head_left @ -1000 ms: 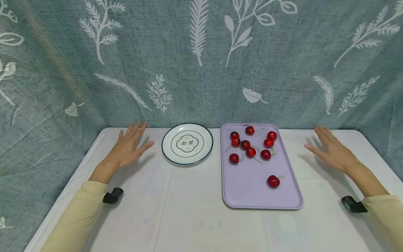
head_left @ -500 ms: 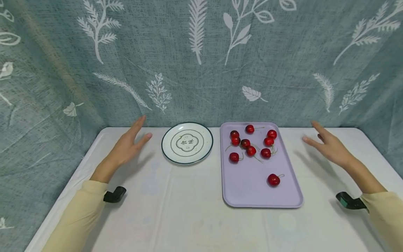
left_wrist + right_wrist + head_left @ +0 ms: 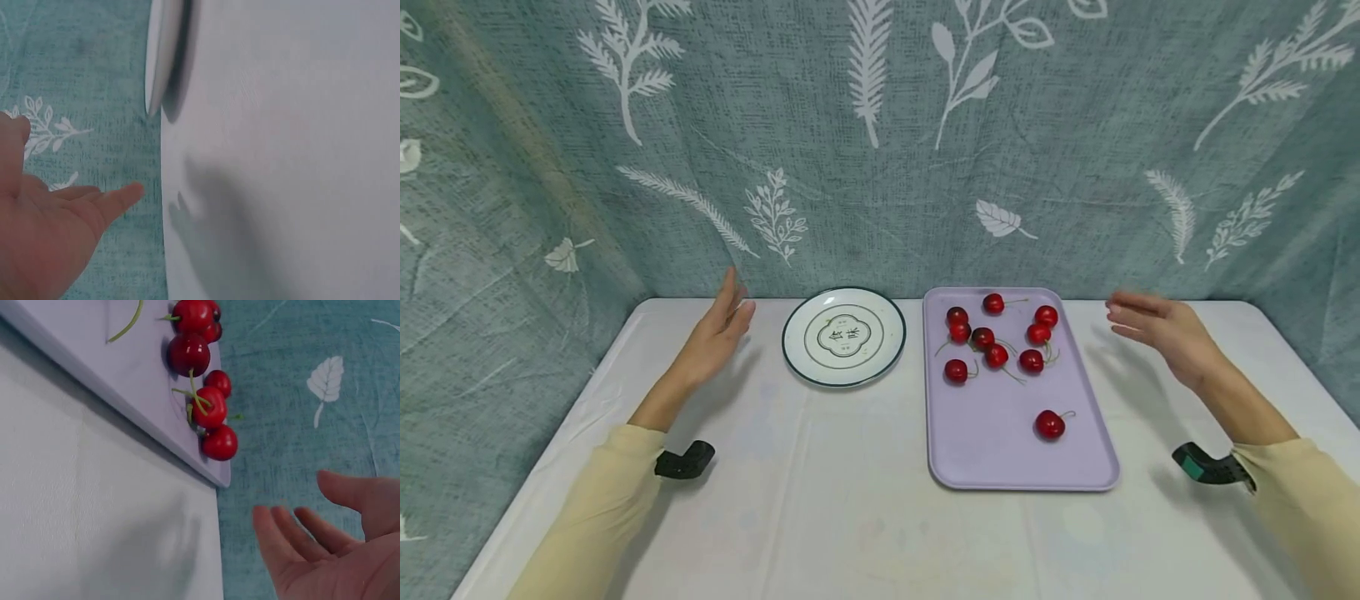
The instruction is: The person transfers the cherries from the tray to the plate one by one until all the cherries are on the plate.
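My left hand (image 3: 710,337) hovers over the table left of a round white plate (image 3: 880,362) with a dark rim and printed characters in its middle. Its fingers are extended and nothing is in them. On the other side my right hand (image 3: 1176,337) is raised to the right of a lilac tray (image 3: 1000,454), fingers relaxed and holding nothing. Several red cherries (image 3: 996,357) with green stems lie in the tray's far half, while a single cherry (image 3: 1049,425) lies nearer its front right. The right wrist view shows the thumb apart from the fingers, near cherries (image 3: 219,443) at the tray's corner.
A white cloth covers the table (image 3: 850,533). A teal curtain (image 3: 820,100) with white leaf prints stands along the table's far edge and left side. Black devices sit at the left wrist (image 3: 685,460) and right wrist (image 3: 1210,465).
Both hands have turned so their palms face more inward. The right hand has moved left toward the tray, its fingers now bent more. Plate, tray and cherries stay in place.
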